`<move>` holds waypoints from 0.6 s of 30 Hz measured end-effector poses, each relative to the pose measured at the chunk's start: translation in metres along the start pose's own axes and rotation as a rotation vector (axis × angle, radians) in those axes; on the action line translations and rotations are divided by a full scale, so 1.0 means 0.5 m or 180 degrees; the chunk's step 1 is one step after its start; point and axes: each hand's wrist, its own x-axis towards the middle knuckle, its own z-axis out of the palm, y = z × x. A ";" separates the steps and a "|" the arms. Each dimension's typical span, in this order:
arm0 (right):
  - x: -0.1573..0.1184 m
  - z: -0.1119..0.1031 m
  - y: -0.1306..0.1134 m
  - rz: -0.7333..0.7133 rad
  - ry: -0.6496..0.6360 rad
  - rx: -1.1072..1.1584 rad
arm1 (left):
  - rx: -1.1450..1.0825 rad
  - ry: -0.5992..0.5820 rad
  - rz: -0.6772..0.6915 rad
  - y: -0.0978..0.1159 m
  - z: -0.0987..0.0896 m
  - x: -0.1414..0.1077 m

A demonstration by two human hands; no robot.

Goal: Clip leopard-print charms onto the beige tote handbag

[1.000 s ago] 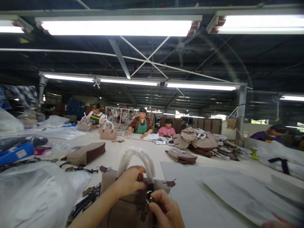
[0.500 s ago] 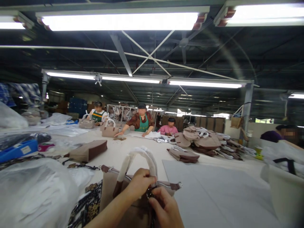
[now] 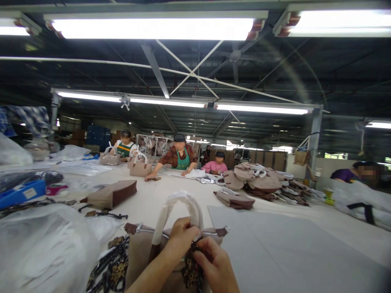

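"Where did you have your hands?"

"Close together, above the beige fabric bag with brown trim [image 3: 139, 254], which stood right in front of me. My left hand [image 3: 182, 235] was at the foot of its arched handle wrapped in white [image 3: 180, 197], fingers bent inward; I can't tell exactly what they gripped."

"And the other?"

"My right hand [image 3: 214, 260] had thumb and forefinger pinched on a small dark metal fitting [image 3: 194, 246], just by the left fingertips. A black-and-gold patterned charm [image 3: 190, 273] hung beneath, against the front of the bag."

"What lay around you?"

"Left of my hands, a heap of black-and-gold patterned straps [image 3: 118, 272], and further left a big clear plastic sack [image 3: 45, 244]. To the right, a wide flat grey sheet [image 3: 275, 240] covered part of the white desk [image 3: 152, 203]. Beyond my hands, a beige-and-brown bag [image 3: 111, 194] lay to the left and a pile of beige and brown bags [image 3: 259, 181] to the right. Across from me, a co-worker in a green apron [image 3: 181, 160] had an arm stretched out over the desk."
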 end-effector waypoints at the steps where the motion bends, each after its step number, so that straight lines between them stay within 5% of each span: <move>1: 0.001 -0.004 -0.001 0.0034 0.0018 0.0042 | 0.0021 0.0018 0.0017 -0.002 0.001 0.000; 9: 0.000 -0.009 0.007 0.0090 0.0276 0.0517 | -0.0089 0.0081 0.0112 -0.007 0.003 -0.015; 15: -0.036 0.103 0.056 0.0090 0.1927 0.1126 | -0.0120 0.0215 0.0070 -0.026 0.017 -0.007; 18: -0.049 0.163 0.069 0.0402 0.2338 0.1840 | -0.0154 0.0052 0.0030 -0.019 0.008 -0.005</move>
